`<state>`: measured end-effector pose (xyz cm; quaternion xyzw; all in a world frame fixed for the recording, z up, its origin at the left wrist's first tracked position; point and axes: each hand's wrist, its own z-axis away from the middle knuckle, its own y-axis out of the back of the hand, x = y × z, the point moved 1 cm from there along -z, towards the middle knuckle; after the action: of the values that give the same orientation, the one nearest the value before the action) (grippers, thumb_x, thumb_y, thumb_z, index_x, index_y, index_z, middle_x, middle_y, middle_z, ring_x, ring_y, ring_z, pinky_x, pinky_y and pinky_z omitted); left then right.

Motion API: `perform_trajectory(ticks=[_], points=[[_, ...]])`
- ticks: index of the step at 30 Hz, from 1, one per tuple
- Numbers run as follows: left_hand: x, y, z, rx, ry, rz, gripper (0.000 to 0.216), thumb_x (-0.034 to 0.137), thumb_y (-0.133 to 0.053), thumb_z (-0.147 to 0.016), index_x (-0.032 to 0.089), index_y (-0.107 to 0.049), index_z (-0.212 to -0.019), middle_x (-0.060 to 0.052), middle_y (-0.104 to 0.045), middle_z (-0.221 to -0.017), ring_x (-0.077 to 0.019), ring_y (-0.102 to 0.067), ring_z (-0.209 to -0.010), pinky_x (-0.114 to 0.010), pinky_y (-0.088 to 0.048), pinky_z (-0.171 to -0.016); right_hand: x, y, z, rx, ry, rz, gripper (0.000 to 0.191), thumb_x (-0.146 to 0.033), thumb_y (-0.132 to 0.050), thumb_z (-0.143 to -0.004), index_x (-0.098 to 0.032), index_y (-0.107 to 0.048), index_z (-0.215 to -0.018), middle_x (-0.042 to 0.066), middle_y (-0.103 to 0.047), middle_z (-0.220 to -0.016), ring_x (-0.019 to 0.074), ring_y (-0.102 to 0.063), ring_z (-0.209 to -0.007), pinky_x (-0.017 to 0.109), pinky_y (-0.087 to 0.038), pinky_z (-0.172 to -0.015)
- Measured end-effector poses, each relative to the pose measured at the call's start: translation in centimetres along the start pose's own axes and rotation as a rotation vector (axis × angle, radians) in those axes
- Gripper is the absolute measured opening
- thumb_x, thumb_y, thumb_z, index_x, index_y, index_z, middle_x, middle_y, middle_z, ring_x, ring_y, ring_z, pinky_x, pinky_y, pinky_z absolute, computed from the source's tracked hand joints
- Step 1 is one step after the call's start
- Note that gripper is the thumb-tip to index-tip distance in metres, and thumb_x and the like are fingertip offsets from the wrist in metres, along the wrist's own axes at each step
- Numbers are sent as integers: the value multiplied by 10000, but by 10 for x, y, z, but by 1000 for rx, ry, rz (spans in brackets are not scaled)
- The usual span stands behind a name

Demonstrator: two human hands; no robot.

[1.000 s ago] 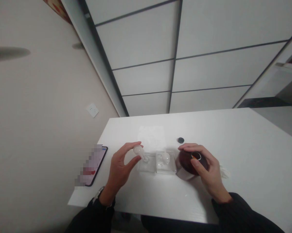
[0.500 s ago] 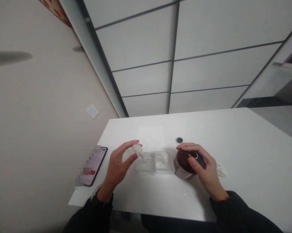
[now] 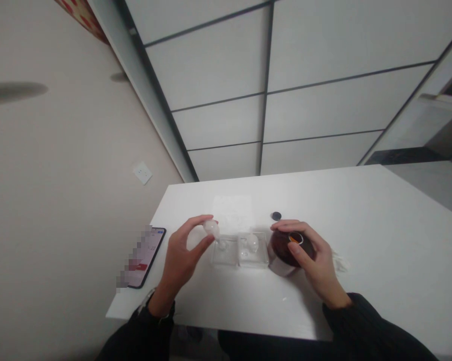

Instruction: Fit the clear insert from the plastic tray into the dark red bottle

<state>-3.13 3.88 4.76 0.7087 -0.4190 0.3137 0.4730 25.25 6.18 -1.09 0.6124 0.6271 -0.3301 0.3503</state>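
My left hand (image 3: 188, 245) pinches a small white, rounded, glossy ball-like piece (image 3: 211, 228) between thumb and fingers, above the back left of a clear two-part box. Its left compartment (image 3: 224, 255) has a small translucent lump at the back. In the right compartment (image 3: 261, 256) lies another white rounded piece (image 3: 252, 243). My right hand (image 3: 314, 255) is wrapped over a dark red-brown round container (image 3: 282, 248) with a ring-shaped mark on top and a paler lower part. That container stands just right of the clear box.
A small black disc (image 3: 276, 216) lies behind the container. Something white and crumpled (image 3: 340, 262) is partly hidden right of my right hand. A phone (image 3: 146, 260) lies at the left edge of the white table (image 3: 323, 190). Behind are panelled doors (image 3: 226, 125) and a wall socket (image 3: 143, 173).
The white piece in my left hand has turned; the narrow part that pointed down toward the left compartment no longer shows. My right hand stays on the dark container. The view shifted slightly.
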Motion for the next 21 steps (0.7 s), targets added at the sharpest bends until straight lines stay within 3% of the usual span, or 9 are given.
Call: perform_trajectory(ticks=[7,13,21], points=[[-16,-2,-54,52,61,-42,444,449,-712,-915,192,-679,-1275,-92,-771,-1129,-238,-736,-1070,-377,-578,-994,2,0,0,-10,-7,-5,161,-416,-677,-1008,-296,-736,-1099,22,-766,-1126,187,-699,-1120,287,-522,-1005],[-56,-32,-106,-92,183,-280,287,345,-737,-965,170,-710,-1190,-69,-753,-1052,-204,-727,-903,-410,-610,-900,2,1,2,-3,0,-4,167,-410,-677,-1003,-282,-741,-1088,43,-768,-1120,215,-711,-1098,320,-544,-980],[-81,-59,-113,-199,297,-578,285,385,-686,-1026,176,-685,-1219,-93,-705,-1243,-238,-708,-1062,-455,-612,-933,-2,0,-2,5,6,4,174,-418,-681,-1001,-276,-744,-1080,56,-774,-1095,228,-723,-1063,344,-563,-951]])
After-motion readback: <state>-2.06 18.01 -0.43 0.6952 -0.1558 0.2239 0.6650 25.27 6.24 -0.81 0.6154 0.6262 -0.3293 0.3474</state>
